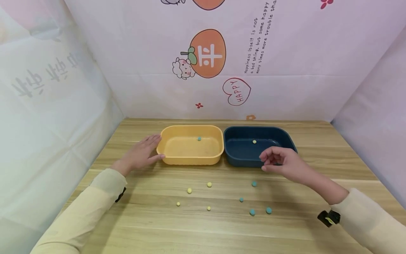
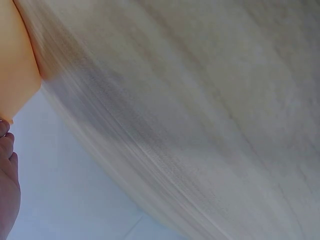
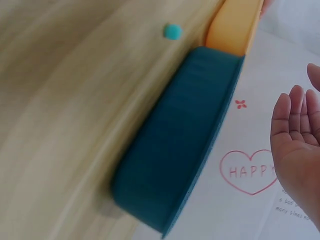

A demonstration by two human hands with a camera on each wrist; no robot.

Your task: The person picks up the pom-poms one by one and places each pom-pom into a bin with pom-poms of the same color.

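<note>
Fingers: right hand (image 1: 283, 162) half-curled, seemingly empty, five o'clock of navy tray (image 1: 236, 157); left hand (image 1: 142, 153) straight, nine o'clock of yellow tray (image 1: 190, 161); teal ball (image 1: 199, 138) in yellow, yellow ball (image 1: 254, 141) in navy; eight balls (image 1: 254, 183) remain on table (image 1: 149, 225).

The yellow tray (image 1: 184, 146) and blue tray (image 1: 240, 151) look smooth plastic, the tabletop (image 1: 152, 222) grained wood, the backdrop (image 1: 142, 53) cloth.

In the head view, the right hand (image 1: 282, 164) hides the near right part of the dark blue tray (image 1: 242, 162). The right wrist view crops that hand and conceals the tray's inside. The left wrist view cuts off the left hand (image 1: 141, 154) and yellow tray (image 1: 190, 161), with the worktop (image 2: 200, 100) blurred. The head view crops the left sleeve (image 1: 80, 210), right sleeve (image 1: 371, 220) and uppermost orange print (image 1: 208, 2).
</note>
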